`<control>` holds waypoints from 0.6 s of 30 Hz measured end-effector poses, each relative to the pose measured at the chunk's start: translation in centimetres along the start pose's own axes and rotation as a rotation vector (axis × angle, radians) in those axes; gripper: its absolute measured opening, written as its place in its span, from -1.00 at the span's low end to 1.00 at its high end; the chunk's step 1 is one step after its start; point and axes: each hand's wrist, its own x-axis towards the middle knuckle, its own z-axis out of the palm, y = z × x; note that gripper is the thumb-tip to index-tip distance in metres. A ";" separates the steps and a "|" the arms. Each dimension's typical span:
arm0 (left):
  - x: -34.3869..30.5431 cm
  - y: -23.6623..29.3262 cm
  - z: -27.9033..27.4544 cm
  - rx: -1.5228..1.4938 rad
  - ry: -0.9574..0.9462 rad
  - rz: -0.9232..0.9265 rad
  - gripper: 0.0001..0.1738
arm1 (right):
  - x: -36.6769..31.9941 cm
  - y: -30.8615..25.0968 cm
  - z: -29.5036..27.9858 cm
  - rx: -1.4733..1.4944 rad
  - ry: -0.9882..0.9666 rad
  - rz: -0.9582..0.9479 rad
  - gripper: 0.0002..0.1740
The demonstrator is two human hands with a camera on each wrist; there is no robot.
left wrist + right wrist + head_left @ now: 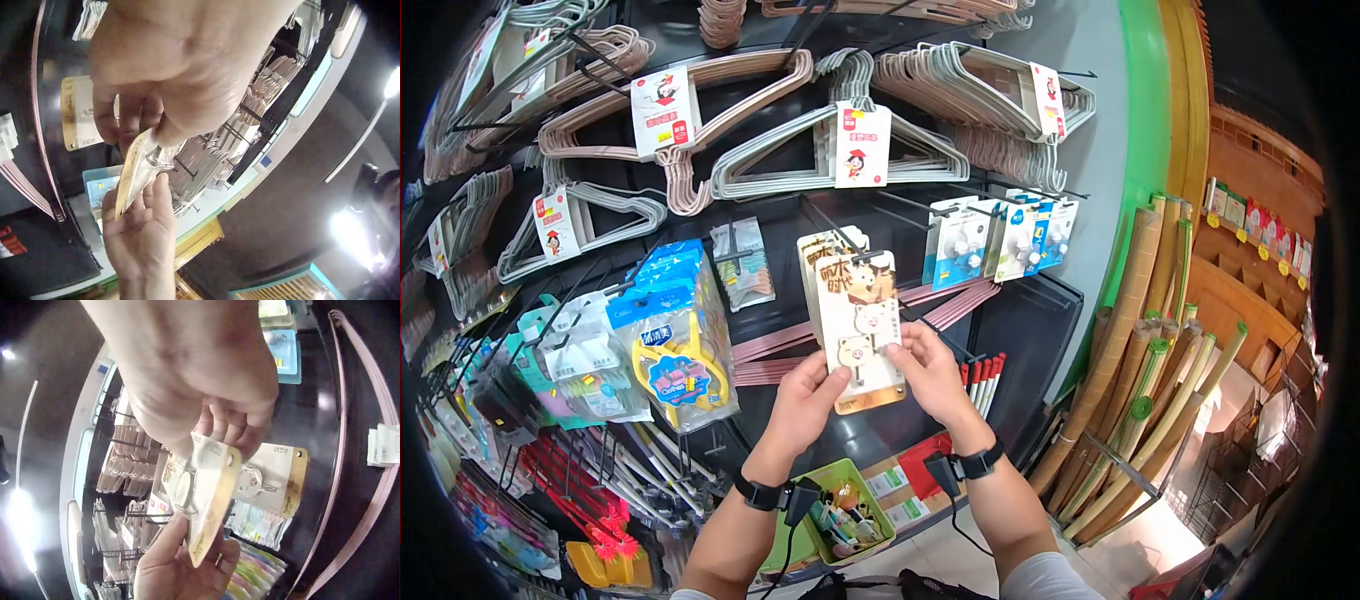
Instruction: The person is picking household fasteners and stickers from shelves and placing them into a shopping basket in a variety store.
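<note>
In the head view, a card pack of cartoon-pig wall hooks (870, 330) is held upright between both hands, in front of the black display panel. My left hand (808, 398) pinches its lower left edge, the thumb over the front. On the opposite edge my right hand (932, 372) grips with the thumb on the front and fingers behind. Clear plastic covers the pig-face hooks. Behind it hangs a similar pack (812, 262) on a peg. Both wrist views show the held card (215, 500) side-on, with a metal hook standing out from its front.
Clothes hangers (840, 150) hang in bundles above. White-and-blue hook packs (1000, 240) are on pegs to the right, bagged goods (680, 340) to the left. Below stands a green basket (890, 535) of small items. Bamboo rolls (1140, 400) lean at the right.
</note>
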 end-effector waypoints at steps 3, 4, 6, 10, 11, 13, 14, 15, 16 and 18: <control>-0.8 0.5 0.8 -0.011 -0.033 -0.034 -0.61 | -1.2 -1.5 0.0 0.107 -0.014 -0.006 -0.76; -1.1 0.6 0.9 -0.008 -0.025 -0.037 -0.61 | -1.5 -1.7 -0.1 0.112 -0.018 -0.002 -0.76; -1.8 0.7 1.2 -0.025 -0.058 -0.080 -0.60 | -2.3 -1.6 -0.5 0.158 -0.021 0.026 -0.75; -5.3 -1.4 0.9 0.037 -0.071 -0.121 -0.64 | -5.3 -0.8 -0.5 0.110 -0.057 0.071 -0.75; -6.5 -2.4 0.4 0.062 -0.073 -0.146 -0.65 | -6.3 -0.3 -0.6 0.093 -0.084 0.095 -0.75; -9.3 -4.3 -0.1 0.014 -0.034 -0.228 -0.64 | -8.9 1.9 -0.7 0.107 -0.128 0.154 -0.74; -11.0 -5.3 -0.8 -0.010 -0.026 -0.289 -0.61 | -10.3 2.9 -0.5 0.110 -0.153 0.184 -0.74; -12.7 -6.5 -1.3 -0.017 -0.015 -0.297 -0.61 | -11.7 3.7 -0.2 0.108 -0.166 0.234 -0.74; -14.6 -7.7 -1.9 -0.001 -0.017 -0.383 -0.66 | -13.3 4.8 0.2 0.085 -0.182 0.296 -0.74; -18.5 -9.8 -2.8 0.007 -0.016 -0.453 -0.70 | -16.8 8.0 0.7 0.043 -0.208 0.381 -0.76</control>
